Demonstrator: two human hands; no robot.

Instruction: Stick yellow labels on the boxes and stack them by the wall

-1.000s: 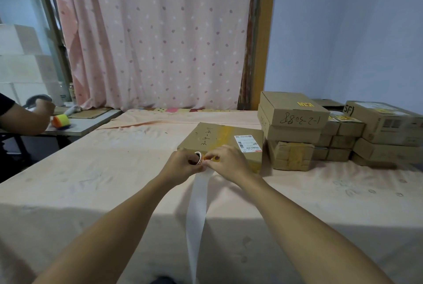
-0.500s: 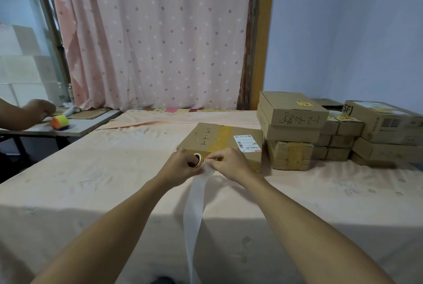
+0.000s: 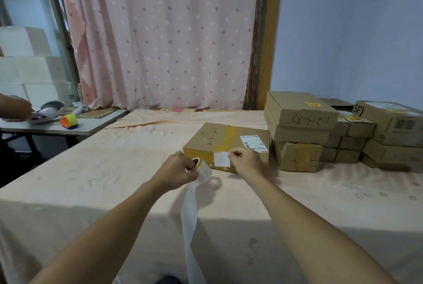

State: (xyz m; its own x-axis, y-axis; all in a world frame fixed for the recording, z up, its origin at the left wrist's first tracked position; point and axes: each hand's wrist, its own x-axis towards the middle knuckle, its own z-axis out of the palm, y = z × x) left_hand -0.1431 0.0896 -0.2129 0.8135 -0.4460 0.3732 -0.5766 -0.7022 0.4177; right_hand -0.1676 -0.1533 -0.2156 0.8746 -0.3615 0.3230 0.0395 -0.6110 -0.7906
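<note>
A flat cardboard box [image 3: 219,140] with handwriting, yellow tape and a white shipping label lies on the cloth-covered table [image 3: 103,180]. In front of it my left hand [image 3: 177,172] grips a small label roll [image 3: 196,164], and a long white backing strip [image 3: 190,219] hangs down from it. My right hand [image 3: 246,161] pinches a peeled label [image 3: 221,159] by its edge, pale back side toward me, in front of the box's near face. Stacked boxes [image 3: 299,121] with yellow labels stand by the blue wall at right.
More stacked boxes [image 3: 389,128] sit at the far right against the wall. At left, another person's hand [image 3: 16,107] rests on a side table [image 3: 68,129] beside a grey scanner and an orange-yellow roll [image 3: 69,121]. A pink curtain hangs behind.
My right hand has pulled away to the right of the roll with a label peeled off; before, both hands were together at the roll. The other person's hand shifted on the side table.
</note>
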